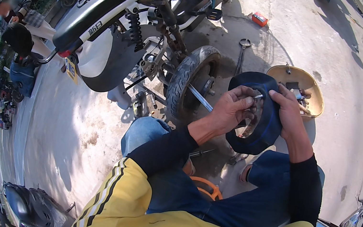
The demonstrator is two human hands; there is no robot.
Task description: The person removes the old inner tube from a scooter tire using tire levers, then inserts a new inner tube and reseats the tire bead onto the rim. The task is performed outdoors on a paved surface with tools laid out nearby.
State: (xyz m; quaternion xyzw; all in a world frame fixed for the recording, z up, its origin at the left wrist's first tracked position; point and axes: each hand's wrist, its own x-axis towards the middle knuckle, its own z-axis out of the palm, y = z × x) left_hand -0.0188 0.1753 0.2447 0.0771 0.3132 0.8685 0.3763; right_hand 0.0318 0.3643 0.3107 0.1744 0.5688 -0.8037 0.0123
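A black inner tube with a thin blue line hangs folded in a ring between my hands, above my knees. My left hand is closed at its inner edge, fingers pinched around the small metal valve stem. On the tube's right side, my right hand grips the rubber with the thumb on top and the fingers mostly hidden behind. Just left of the tube is a scooter wheel with a black treaded tyre, still on the scooter. A shiny metal rod sticks out of its hub toward my left wrist.
Behind the tube sits a yellowish basin of tools and small parts. A large wrench-like tool and a red box lie on the concrete. The tilted scooter fills the upper left. Several people and parked scooters are farther left.
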